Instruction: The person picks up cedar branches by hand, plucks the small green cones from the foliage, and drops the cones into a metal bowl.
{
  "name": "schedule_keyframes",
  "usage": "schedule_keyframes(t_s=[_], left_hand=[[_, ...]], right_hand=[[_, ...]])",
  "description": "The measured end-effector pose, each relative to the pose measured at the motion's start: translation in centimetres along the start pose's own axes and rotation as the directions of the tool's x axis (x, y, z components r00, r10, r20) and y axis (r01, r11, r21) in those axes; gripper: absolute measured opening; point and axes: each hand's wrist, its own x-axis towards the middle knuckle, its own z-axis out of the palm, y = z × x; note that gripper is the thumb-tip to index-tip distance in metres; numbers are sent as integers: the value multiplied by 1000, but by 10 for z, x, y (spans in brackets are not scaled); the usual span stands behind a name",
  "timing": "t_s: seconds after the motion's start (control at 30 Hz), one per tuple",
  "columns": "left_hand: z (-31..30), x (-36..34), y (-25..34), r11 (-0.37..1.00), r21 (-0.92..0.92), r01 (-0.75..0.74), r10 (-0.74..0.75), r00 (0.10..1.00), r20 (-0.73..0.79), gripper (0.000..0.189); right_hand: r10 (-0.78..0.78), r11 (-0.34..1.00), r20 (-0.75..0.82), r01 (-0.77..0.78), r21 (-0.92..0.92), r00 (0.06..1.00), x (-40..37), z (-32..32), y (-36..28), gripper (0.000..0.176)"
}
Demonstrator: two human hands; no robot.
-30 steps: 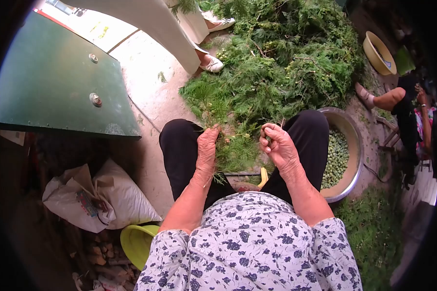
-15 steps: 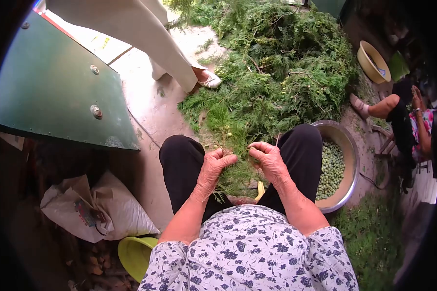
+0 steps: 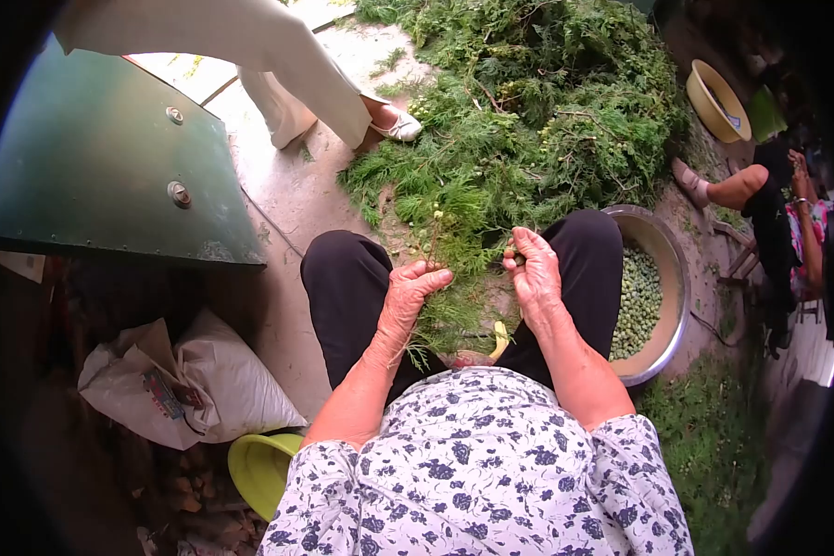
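Between my knees, my left hand (image 3: 410,295) pinches a leafy evergreen sprig (image 3: 449,320), whose feathery green foliage spreads to the right of my fingers. To its right, above my other knee, my right hand (image 3: 535,269) is closed with its fingers curled; a bit of dark green shows at the fingertips, too small to name. Beyond both hands lies a large heap of cut evergreen branches (image 3: 537,120). By my right knee stands a wide metal basin (image 3: 675,324) holding many small round green cones (image 3: 635,306).
A person in pale trousers (image 3: 315,69) stands at the heap's left, near a green metal panel (image 3: 111,176). At left are a white sack (image 3: 241,389) and a yellow-green basin (image 3: 255,473). Another person (image 3: 783,204) sits at right near a cream basin (image 3: 713,107). Greenery (image 3: 704,445) covers the floor lower right.
My right hand has moved right and up, away from the sprig, and its fingers have curled inward. My left hand keeps its hold on the sprig. The view has shifted slightly.
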Motion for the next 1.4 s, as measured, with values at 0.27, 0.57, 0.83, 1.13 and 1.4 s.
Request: schedule_keyframes(t_s=[0.27,0.57,0.83,1.13,1.4], left_hand=[[-1,4,1,984,-179,13,-20,999,-37,8],[3,7,-6,987,-145,71,-50,989,139,17],[17,-2,1,983,125,-131,135,991,-22,15],[10,3,-4,909,341,-238,298,945,-133,34],[2,13,-20,754,553,-354,486,867,-107,30]], right_hand=[[354,935,307,-324,-143,884,-15,15,0,26],[400,900,333,-298,-317,854,-28,30,-1,32],[-79,721,204,198,-664,976,-39,23,15,21],[-650,611,139,622,-490,747,-58,17,-106,18],[-857,217,-163,54,-975,489,-39,-168,-157,28]])
